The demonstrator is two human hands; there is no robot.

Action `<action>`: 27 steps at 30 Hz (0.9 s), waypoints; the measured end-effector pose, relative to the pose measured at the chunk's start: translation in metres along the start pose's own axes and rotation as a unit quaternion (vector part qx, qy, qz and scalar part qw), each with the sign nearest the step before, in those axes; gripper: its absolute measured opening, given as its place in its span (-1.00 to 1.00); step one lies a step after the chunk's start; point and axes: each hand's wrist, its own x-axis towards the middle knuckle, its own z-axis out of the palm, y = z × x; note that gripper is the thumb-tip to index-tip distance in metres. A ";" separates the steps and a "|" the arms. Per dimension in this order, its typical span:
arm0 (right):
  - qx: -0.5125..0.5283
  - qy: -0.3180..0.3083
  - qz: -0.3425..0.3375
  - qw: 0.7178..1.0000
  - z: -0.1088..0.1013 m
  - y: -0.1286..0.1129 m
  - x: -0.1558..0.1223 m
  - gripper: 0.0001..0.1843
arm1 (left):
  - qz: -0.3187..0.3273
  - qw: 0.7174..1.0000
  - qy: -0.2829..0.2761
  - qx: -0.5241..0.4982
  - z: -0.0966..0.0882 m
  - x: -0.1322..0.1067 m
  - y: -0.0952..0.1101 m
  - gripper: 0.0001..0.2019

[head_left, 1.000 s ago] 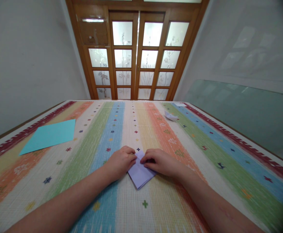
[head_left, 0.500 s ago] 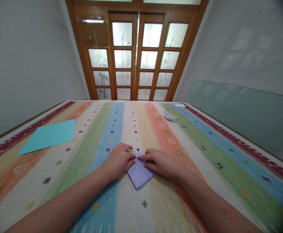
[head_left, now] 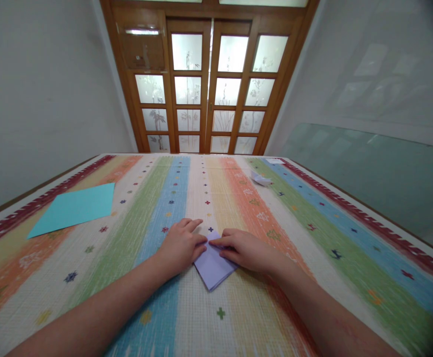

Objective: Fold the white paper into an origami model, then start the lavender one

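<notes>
A small folded sheet of light purple origami paper [head_left: 215, 268] lies flat on the striped tablecloth, one corner pointing toward me and layered edges showing there. My left hand [head_left: 181, 246] is at its upper left edge, thumb and index finger closed on the paper, the other fingers reaching out above it. From the right, my right hand [head_left: 244, 248] holds the upper right edge, its index fingertip on the sheet near the top corner and the thumb lower down. The fingertips of both hands almost meet, and they cover part of the paper's upper edges.
A turquoise sheet of paper [head_left: 76, 208] lies on the tablecloth [head_left: 157, 317] at the left. Farther back on the right sit a folded white paper piece [head_left: 261, 179] and a flat white slip [head_left: 275, 161]. Beyond the table stand wooden doors with glass panes [head_left: 209, 89].
The index fingers have shifted very slightly near the top corner, and the left hand's upper fingers are a little straighter. The paper stays in place.
</notes>
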 end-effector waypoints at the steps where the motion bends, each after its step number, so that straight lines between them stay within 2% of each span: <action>1: 0.001 0.000 0.001 1.000 0.000 0.000 0.000 -0.60 | -0.004 1.000 -0.001 0.004 -0.001 0.000 0.000 -0.80; 9: -0.006 -0.003 -0.003 1.000 0.001 0.000 0.001 -0.60 | -0.026 0.999 -0.011 0.027 -0.003 -0.001 0.003 -0.76; 17: -0.025 -0.023 0.013 0.999 -0.005 0.000 -0.001 -0.70 | -0.029 0.999 -0.018 0.027 -0.005 0.001 0.002 -0.76; 23: -0.061 -0.040 0.044 0.996 -0.018 -0.007 -0.016 -0.74 | -0.025 0.999 -0.012 0.022 -0.004 0.000 0.001 -0.77; 27: -0.074 -0.059 0.100 0.991 -0.025 -0.013 -0.028 -0.78 | -0.019 1.000 -0.006 0.023 -0.003 0.000 0.000 -0.77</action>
